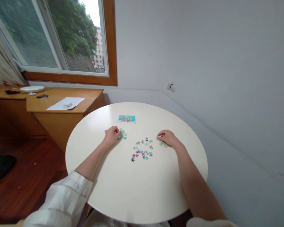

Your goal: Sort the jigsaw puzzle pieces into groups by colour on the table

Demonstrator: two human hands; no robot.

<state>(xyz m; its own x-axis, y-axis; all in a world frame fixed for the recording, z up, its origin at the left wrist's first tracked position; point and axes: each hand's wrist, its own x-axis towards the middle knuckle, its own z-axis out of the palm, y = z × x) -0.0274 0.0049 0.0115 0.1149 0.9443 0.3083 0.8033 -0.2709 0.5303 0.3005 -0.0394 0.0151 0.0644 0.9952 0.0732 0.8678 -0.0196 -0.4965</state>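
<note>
Both of my hands rest on a round cream table. My left hand is curled, its fingertips pinched on a small cluster of teal puzzle pieces. My right hand is closed too, pinching a small puzzle piece at its fingertips, with a few greenish pieces under its palm. Between the hands lie several loose puzzle pieces in teal, pink and yellow. A small picture card lies further back on the table.
A wooden desk stands at the left under a window, bearing a sheet of paper, a white plate and small dark items. White walls close in behind and to the right. A dark object lies on the wooden floor.
</note>
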